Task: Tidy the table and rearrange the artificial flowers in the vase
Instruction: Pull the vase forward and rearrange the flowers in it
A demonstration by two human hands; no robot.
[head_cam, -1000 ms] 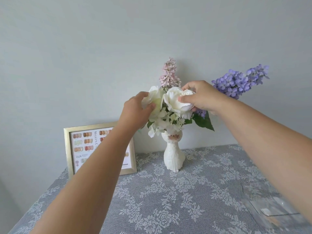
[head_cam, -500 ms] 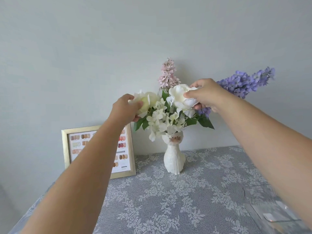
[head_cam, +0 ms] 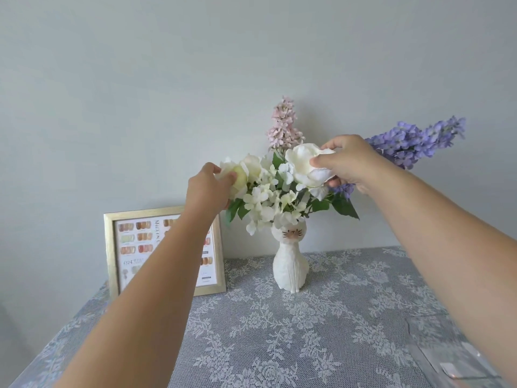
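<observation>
Head view of a person arranging artificial flowers. A white cat-shaped vase (head_cam: 291, 264) stands upright at the centre of the frame on a tabletop (head_cam: 279, 345) covered by a grey lace cloth, close to the pale wall. The vase holds a bunch of small white blossoms and green leaves (head_cam: 268, 200), two large cream roses, a pink flower spike (head_cam: 283, 123) rising upright at the back, and a purple flower spike (head_cam: 416, 140) leaning toward the upper right of the frame.

The left hand (head_cam: 208, 189), reaching in from the lower left, has its fingers closed around the left rose (head_cam: 242, 175), which sits at the left edge of the bunch. The right hand (head_cam: 349, 163), reaching in from the right, grips the right rose (head_cam: 303, 163): its thumb presses on the front of the bloom and the other fingers wrap behind and below the petals. The two roses are apart, with the white blossoms between them. The right hand partly covers the base of the purple spike.

A gold-framed picture (head_cam: 165, 250) showing rows of small coloured samples stands upright on the tabletop, left of the vase and partly hidden by the left forearm. A clear plastic item (head_cam: 458, 362) lies at the lower right corner; its form cannot be made out.
</observation>
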